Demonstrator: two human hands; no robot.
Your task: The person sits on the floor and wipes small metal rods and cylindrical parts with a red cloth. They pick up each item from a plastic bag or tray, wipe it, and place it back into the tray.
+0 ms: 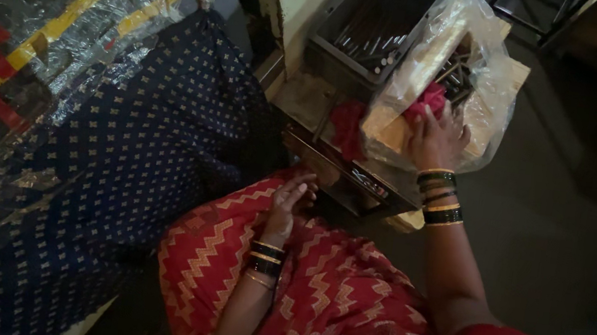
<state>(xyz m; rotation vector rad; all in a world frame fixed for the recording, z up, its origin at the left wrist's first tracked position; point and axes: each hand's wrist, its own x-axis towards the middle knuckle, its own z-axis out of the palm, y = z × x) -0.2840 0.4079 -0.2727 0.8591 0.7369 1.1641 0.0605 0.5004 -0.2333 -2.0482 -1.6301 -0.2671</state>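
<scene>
Red zigzag-patterned cloth (327,302) over the person's lap lies closest, and the left hand (288,203) rests at its upper edge with fingers curled loosely together, holding nothing that can be made out. Farther out, the right hand (437,136) presses spread fingers onto a clear plastic bag (474,60) of metal rods, beside a pink rag (430,100), just right of a grey bin (371,23).

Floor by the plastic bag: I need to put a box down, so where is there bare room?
Bare grey floor lies right of the plastic bag and right hand. Crowded: the grey bin, bag and metal frame by the left hand.
</scene>
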